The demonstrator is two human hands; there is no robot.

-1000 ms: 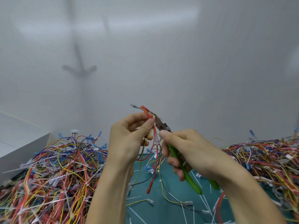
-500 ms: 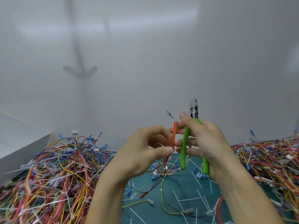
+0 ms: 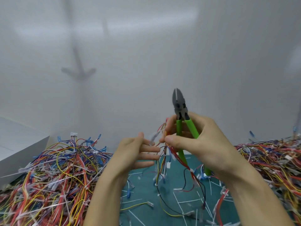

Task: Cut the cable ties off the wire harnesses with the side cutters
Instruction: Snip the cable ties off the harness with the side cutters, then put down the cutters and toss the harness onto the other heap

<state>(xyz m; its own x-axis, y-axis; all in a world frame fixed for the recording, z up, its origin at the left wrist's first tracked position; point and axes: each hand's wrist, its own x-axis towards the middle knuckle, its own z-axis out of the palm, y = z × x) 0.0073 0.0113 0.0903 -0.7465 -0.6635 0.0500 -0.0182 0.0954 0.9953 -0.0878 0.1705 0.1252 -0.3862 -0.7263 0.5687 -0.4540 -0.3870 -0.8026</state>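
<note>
I see the left hand (image 3: 135,154) has let go of the wire harness (image 3: 162,162). A second ago its thumb and fingers pinched the wires just left of the side cutters (image 3: 179,128); now the fingers (image 3: 149,150) lie straight and spread on that same side, just beside the bundle. The right hand (image 3: 200,141) has taken the harness over, pinching it with the thumb in front of the cutters' handles. The cutters have swung from slanting toward the left hand to upright, head above both hands. Below them the wires now hang fanned out.

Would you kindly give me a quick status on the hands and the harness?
Left hand open beside the harness. Right hand grips cutters and harness. Cutters upright, clear of wires. Wire piles either side.
</note>
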